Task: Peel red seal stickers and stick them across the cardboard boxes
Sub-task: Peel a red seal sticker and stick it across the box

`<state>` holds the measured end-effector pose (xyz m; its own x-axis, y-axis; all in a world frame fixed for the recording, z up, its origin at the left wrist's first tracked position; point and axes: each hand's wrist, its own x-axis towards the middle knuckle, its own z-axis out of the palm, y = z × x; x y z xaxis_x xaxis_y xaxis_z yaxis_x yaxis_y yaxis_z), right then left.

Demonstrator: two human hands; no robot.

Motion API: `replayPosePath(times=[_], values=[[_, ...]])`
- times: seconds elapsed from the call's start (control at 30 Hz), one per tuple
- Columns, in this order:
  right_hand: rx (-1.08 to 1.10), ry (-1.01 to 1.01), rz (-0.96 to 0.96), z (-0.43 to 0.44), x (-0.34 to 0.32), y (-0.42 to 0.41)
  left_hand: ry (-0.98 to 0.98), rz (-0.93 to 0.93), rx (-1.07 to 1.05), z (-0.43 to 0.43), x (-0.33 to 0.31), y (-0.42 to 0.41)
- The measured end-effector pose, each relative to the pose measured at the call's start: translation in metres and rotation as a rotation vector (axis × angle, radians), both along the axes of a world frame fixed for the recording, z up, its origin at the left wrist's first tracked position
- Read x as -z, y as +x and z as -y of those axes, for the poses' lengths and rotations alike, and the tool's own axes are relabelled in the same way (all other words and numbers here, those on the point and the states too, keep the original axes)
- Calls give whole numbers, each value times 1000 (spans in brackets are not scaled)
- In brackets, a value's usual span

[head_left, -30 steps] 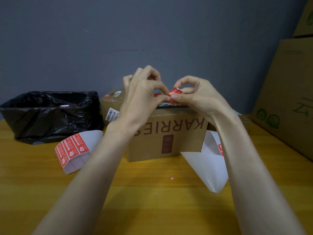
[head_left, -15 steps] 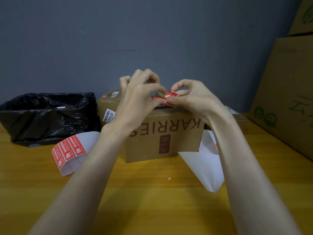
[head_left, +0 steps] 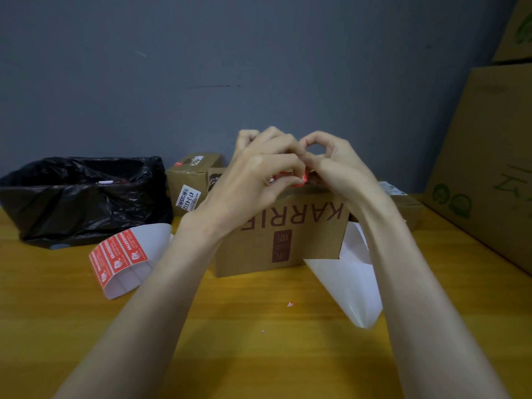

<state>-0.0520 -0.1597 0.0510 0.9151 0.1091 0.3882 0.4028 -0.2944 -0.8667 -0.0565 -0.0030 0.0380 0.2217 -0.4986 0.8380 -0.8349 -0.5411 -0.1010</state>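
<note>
A brown cardboard box (head_left: pixel 267 249) printed with dark red letters stands at the table's centre. Just above its top edge my left hand (head_left: pixel 259 174) and my right hand (head_left: pixel 336 165) meet, fingertips pinching one small red seal sticker (head_left: pixel 293 180) between them. Most of the sticker is hidden by my fingers. A curled backing sheet (head_left: pixel 123 257) carrying several red stickers lies left of the box. A bare white backing sheet (head_left: pixel 351 283) lies to the box's right, partly behind my right forearm.
A bin lined with a black bag (head_left: pixel 77 197) sits at the back left. Smaller cardboard boxes (head_left: pixel 190 180) stand behind the central box. Large cartons (head_left: pixel 489 168) fill the right side. A grey wall closes the back. Tiny red scraps (head_left: pixel 290 304) dot the yellow table.
My hands have drawn closer together and dropped slightly toward the box top; the red sticker is now more covered by my fingers. The view has shifted a little.
</note>
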Motion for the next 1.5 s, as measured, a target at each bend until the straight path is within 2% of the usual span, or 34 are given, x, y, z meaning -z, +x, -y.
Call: replayPosePath(times=[0.2, 0.3, 0.5, 0.63, 0.83, 0.97, 1.1, 1.23, 1.4, 1.5], values=[[139, -224, 218, -2, 1, -2, 22, -22, -73, 1, 6, 4], [166, -212, 200, -3, 1, 0, 0, -14, -134, 0, 9, 6], [167, -179, 38, -10, 2, 2, 8, 92, -232, 4, 11, 5], [136, -191, 79, -10, 1, 1, -44, 85, -295, 4, 15, 6], [88, -33, 84, -11, 4, 3, -272, -156, -243, 7, 16, 8], [154, -20, 95, -9, 6, 6, -413, -329, -201, 3, 5, 0], [67, 21, 142, -7, 0, -2, -559, -461, -115, -2, -6, -5], [-17, -78, 172, -15, -3, -8, -565, -553, -84, -5, -8, -8], [47, 2, 144, -19, 1, -3, -507, -679, -76, -8, -9, -9], [97, 88, 126, -22, 3, -4, -536, -741, -57, -8, -6, -8]])
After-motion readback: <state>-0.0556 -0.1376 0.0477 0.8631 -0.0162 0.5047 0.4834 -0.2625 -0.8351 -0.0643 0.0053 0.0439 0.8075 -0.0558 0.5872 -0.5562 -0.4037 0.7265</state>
